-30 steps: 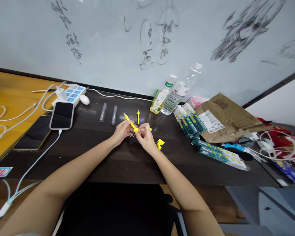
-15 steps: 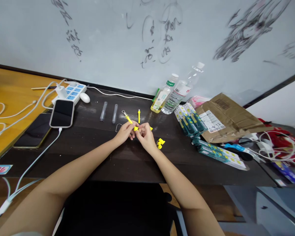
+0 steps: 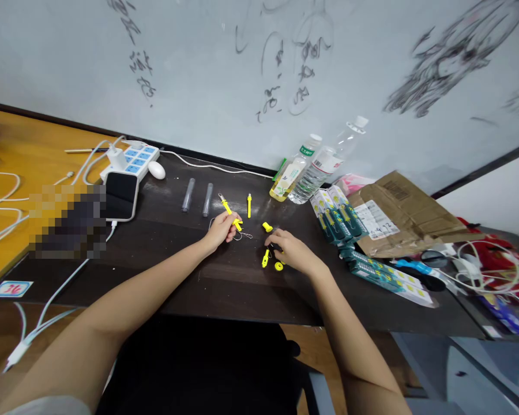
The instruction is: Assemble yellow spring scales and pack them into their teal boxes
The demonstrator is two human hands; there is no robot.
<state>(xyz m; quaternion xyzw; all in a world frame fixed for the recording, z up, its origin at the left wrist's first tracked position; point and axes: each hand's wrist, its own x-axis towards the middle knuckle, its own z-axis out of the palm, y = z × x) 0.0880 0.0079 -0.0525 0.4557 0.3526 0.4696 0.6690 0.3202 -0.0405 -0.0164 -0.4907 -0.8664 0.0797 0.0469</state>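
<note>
My left hand [image 3: 220, 230] is closed around a slim yellow plastic stick [image 3: 228, 206] with a metal loop at its upper end. A thin bent wire [image 3: 244, 235] shows below the stick's yellow lower end. My right hand [image 3: 293, 251] is over small yellow parts, its index finger and thumb apart and curved down. By its fingertips lies a yellow piece with a small metal loop [image 3: 265, 259]. A yellow ring-shaped piece [image 3: 278, 266] sits just below the hand, which partly covers another part. A yellow cap-like piece [image 3: 267, 227] and a second yellow stick [image 3: 249, 206] lie farther back.
Two clear tubes [image 3: 188, 195] lie behind my left hand. Two bottles [image 3: 290, 176] stand against the whiteboard. Green-and-white packages [image 3: 335, 213] and a cardboard parcel [image 3: 398, 210] lie right. A charging phone [image 3: 120, 196] and a power strip [image 3: 134, 160] are left.
My right hand has left the left hand and moved right, down to the loose yellow parts. Those parts are spread apart now. My left hand still holds the yellow stick.
</note>
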